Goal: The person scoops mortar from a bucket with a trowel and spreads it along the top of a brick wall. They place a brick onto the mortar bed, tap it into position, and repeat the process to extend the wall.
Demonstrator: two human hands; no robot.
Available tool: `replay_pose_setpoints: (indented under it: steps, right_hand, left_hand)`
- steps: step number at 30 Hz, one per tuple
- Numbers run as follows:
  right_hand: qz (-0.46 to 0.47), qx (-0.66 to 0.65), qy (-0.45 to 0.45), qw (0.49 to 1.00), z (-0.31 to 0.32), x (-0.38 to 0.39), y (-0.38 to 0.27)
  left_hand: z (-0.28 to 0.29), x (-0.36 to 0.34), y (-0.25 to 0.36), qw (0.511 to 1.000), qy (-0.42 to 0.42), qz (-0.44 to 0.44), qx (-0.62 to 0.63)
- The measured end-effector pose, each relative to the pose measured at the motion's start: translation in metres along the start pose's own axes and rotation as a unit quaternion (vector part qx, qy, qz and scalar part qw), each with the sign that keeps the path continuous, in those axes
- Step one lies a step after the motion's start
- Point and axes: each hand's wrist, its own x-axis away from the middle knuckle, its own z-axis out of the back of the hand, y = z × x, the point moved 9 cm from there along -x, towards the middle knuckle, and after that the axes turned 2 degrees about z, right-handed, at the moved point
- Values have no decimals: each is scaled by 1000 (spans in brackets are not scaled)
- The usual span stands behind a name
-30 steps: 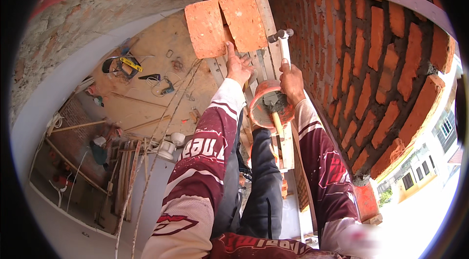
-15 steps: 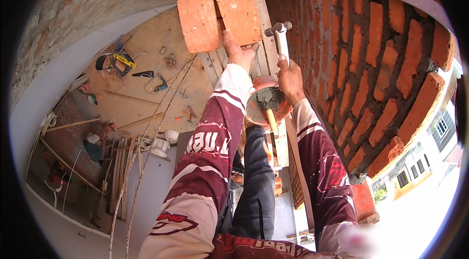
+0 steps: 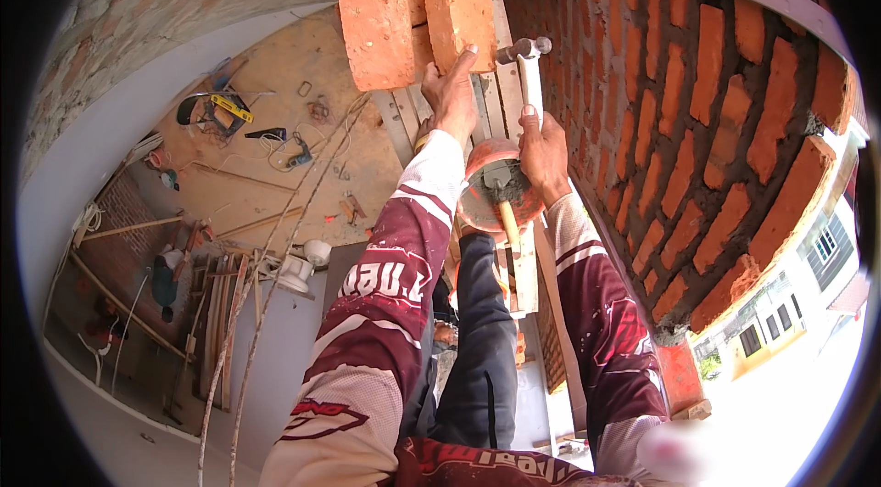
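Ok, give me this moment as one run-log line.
left hand: holds tilted orange rectangular clay brick | right hand: grips white-handled metal-headed hammer | nearby: round reddish bucket containing wooden-handled trowel

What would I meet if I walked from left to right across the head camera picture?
Yellow tool on the floor → blue tool → leftmost brick → left hand → hammer → pale building outside.
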Motion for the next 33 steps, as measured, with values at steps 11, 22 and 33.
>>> replay_pose_setpoints:
  steps: [11,22,33]
  right_hand:
    - [147,-41,31,988,10,47,-55]
    - [245,117,-34,962,-45,61,-130]
    - [323,254,-42,911,-94,40,-147]
  left_hand:
    - [33,15,91,987,-88,-22,-135]
    - [127,-74,147,990,-85,22,-107]
    - [139,-89,147,981,-119,30,-151]
